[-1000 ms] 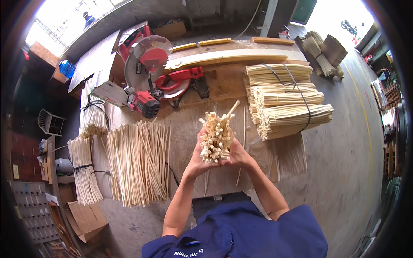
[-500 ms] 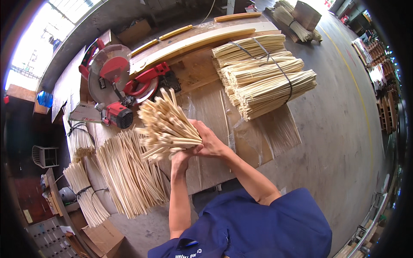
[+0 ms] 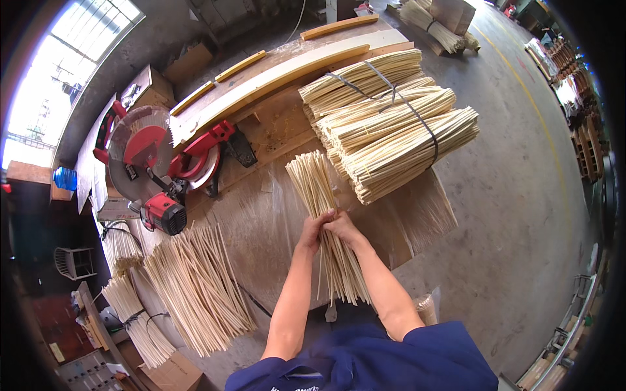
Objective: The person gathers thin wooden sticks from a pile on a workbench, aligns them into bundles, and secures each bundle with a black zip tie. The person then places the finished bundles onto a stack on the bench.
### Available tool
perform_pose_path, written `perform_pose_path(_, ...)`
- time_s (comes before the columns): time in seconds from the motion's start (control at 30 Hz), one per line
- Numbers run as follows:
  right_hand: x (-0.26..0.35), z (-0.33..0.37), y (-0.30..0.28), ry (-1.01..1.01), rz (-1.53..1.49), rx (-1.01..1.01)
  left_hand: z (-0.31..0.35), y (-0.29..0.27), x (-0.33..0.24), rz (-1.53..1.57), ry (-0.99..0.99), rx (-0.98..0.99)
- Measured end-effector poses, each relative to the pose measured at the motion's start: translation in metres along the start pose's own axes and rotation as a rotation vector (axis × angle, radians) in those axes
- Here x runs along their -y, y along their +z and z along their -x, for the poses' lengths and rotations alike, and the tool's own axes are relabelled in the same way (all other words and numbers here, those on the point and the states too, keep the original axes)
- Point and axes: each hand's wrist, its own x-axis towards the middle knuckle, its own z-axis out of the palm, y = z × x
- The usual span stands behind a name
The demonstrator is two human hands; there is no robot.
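Note:
A bundle of thin pale rattan-like sticks (image 3: 345, 274) lies lengthwise in front of me, its far end fanning a little toward the stacked bundles. My left hand (image 3: 314, 229) and my right hand (image 3: 342, 225) are both closed around its middle, side by side with thumbs close together. The near ends of the sticks reach down between my forearms. Just beyond, a tall stack of similar sticks (image 3: 398, 130) is tied with dark straps. To the left, a loose spread of sticks (image 3: 195, 290) lies on the worktable (image 3: 261, 247).
A red miter saw (image 3: 163, 163) stands at the left of the table. Long wooden strips (image 3: 280, 85) run along the back. Smaller tied bundles (image 3: 138, 319) sit at the left edge, above a cardboard box (image 3: 173, 375). More bundles (image 3: 433, 26) lie on the floor at the far right.
The bundle, held upright with its ends toward me, has come down and right and now lies lengthwise near the strapped stack. Both hands stay on it. My view has shifted slightly.

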Motion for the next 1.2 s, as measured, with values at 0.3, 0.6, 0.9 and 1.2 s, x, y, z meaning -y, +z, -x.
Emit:
perform_pose_path(0.3,-0.004,-0.01,0.018,-0.089,0.13,0.094,0.019,-0.004,-0.023,-0.037,0.149,0.016)
perform_pose_path(0.6,0.13,0.098,0.084,-0.63,0.22,0.261,0.164,0.007,-0.081,-0.187,0.749,-0.134)
perform_pose_path(0.9,0.133,0.155,0.08,-0.097,-0.018,0.446,0.213,-0.022,-0.074,-0.444,1.053,0.067)
perform_pose_path(1.2,0.105,0.132,0.096,-0.624,0.205,0.477,0.226,-0.02,-0.072,-0.301,0.928,0.022)
